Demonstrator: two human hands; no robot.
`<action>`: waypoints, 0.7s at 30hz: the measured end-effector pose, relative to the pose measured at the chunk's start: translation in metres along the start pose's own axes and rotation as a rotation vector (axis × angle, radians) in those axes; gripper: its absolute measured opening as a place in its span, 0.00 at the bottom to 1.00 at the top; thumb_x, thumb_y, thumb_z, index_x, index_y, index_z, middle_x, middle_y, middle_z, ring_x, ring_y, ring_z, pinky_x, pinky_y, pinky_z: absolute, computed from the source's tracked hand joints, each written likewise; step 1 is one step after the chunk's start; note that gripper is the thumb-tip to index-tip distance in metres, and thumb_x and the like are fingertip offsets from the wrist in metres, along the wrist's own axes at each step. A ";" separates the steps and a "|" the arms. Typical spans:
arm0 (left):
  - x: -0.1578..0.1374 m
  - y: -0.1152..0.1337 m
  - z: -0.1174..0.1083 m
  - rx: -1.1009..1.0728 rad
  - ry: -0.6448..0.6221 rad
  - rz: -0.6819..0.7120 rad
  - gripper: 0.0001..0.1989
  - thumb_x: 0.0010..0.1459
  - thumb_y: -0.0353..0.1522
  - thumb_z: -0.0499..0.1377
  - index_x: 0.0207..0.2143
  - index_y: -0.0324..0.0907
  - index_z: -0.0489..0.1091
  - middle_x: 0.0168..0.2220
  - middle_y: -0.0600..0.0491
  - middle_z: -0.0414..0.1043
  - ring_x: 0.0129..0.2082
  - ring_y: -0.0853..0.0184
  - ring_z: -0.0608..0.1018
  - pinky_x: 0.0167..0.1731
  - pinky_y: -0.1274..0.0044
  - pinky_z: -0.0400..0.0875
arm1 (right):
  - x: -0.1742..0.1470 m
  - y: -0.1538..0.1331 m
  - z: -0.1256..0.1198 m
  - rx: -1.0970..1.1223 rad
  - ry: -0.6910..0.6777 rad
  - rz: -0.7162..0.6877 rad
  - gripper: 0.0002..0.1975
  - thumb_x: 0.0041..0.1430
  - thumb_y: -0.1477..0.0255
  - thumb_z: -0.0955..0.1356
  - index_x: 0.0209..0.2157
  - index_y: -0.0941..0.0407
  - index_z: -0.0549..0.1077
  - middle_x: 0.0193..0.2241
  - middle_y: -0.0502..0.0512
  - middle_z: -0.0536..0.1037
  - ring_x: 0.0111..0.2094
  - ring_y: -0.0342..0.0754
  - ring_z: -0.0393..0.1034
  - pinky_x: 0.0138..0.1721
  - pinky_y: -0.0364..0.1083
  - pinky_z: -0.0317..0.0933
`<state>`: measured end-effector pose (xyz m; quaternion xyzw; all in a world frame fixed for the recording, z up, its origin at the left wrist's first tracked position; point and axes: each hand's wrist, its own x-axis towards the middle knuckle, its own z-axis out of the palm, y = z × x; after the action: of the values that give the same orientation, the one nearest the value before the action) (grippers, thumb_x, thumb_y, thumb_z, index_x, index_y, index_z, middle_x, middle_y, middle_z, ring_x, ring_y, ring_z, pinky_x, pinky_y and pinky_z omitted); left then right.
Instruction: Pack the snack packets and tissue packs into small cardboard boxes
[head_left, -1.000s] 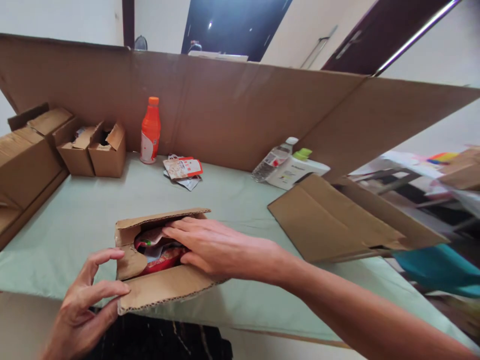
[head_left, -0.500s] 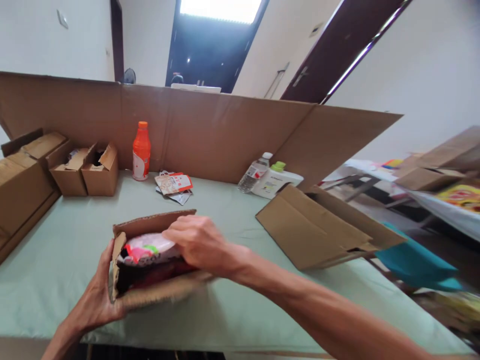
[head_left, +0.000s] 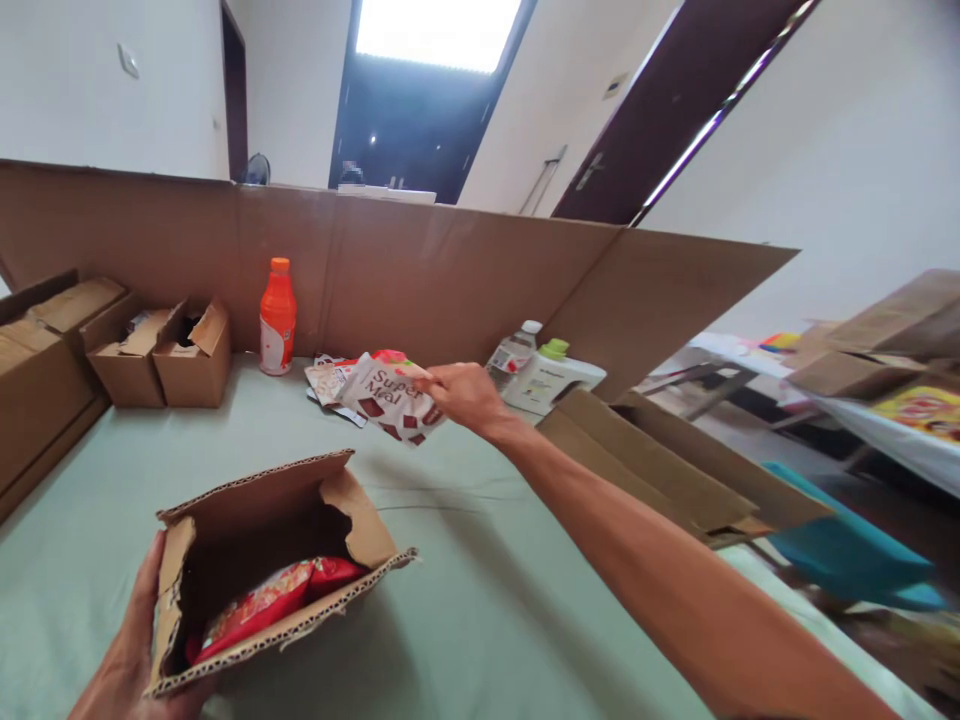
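My left hand (head_left: 139,625) grips the left side of an open cardboard box (head_left: 255,490), which is tilted toward me. Inside it lies a red snack packet (head_left: 274,605). My right hand (head_left: 469,395) reaches far out over the table and pinches the edge of a white food pouch (head_left: 390,400) printed "Super Meal" with brown squares. Behind that pouch, partly covered by it, several flat packets (head_left: 326,385) lie on the cloth. Whether the pouch touches them I cannot tell.
An orange bottle (head_left: 278,318) stands near the cardboard wall (head_left: 427,270). Several small boxes (head_left: 196,365) are at the left. A clear bottle (head_left: 514,355), a white jug with green cap (head_left: 553,380) and a tipped carton (head_left: 645,470) stand right. Green cloth (head_left: 480,600) covers the table.
My right hand has come out of the box with the white pouch and moved away toward the flat packets. The red packet in the box is now exposed; the box has shifted toward me.
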<state>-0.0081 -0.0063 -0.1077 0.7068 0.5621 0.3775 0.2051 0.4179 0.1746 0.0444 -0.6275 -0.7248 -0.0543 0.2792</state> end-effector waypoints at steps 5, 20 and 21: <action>-0.001 0.017 -0.005 -0.009 -0.041 -0.060 0.47 0.61 0.47 0.57 0.74 0.53 0.35 0.73 0.46 0.53 0.67 0.39 0.66 0.63 0.49 0.63 | 0.045 -0.015 0.025 -0.032 0.063 0.010 0.06 0.63 0.71 0.69 0.38 0.57 0.78 0.37 0.60 0.82 0.45 0.54 0.76 0.46 0.50 0.69; -0.005 -0.012 0.000 -0.050 -0.070 0.179 0.57 0.55 0.53 0.65 0.75 0.51 0.34 0.73 0.40 0.52 0.68 0.38 0.64 0.61 0.51 0.68 | -0.078 -0.167 -0.054 0.005 -0.569 -0.863 0.12 0.65 0.82 0.65 0.30 0.57 0.76 0.31 0.54 0.77 0.31 0.46 0.69 0.31 0.45 0.59; -0.007 -0.012 0.001 -0.051 -0.066 0.173 0.56 0.55 0.52 0.65 0.75 0.52 0.34 0.73 0.41 0.52 0.67 0.39 0.65 0.61 0.51 0.68 | -0.080 -0.169 -0.056 0.030 -0.590 -0.895 0.12 0.64 0.84 0.65 0.31 0.56 0.76 0.31 0.53 0.77 0.31 0.45 0.69 0.31 0.45 0.59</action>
<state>-0.0157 -0.0092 -0.1191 0.7594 0.4819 0.3844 0.2081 0.2822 0.0454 0.0995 -0.2415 -0.9699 0.0212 0.0220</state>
